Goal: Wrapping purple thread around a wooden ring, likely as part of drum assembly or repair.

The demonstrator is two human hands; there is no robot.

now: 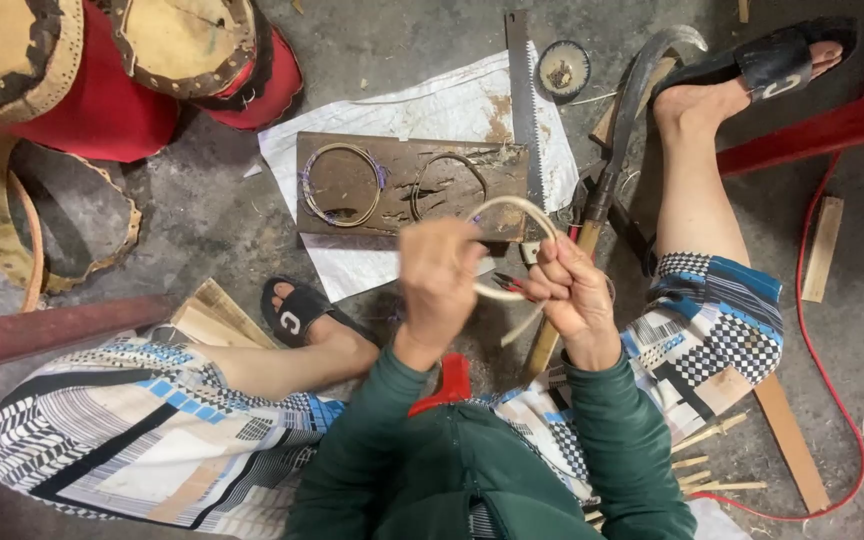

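I see both hands at frame centre bending a pale cane strip (512,215) into a ring: left hand (439,275) pinches it, right hand (567,290) grips its crossing ends. I judge binding needs firm hold.

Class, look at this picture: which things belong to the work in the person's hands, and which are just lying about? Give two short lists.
In hand:
left hand
right hand
pale cane loop, held by both hands
finished rings on the brown board, probably related

Lying about:
handsaw
sickle
red drums
small bowl
red cable
wood strips
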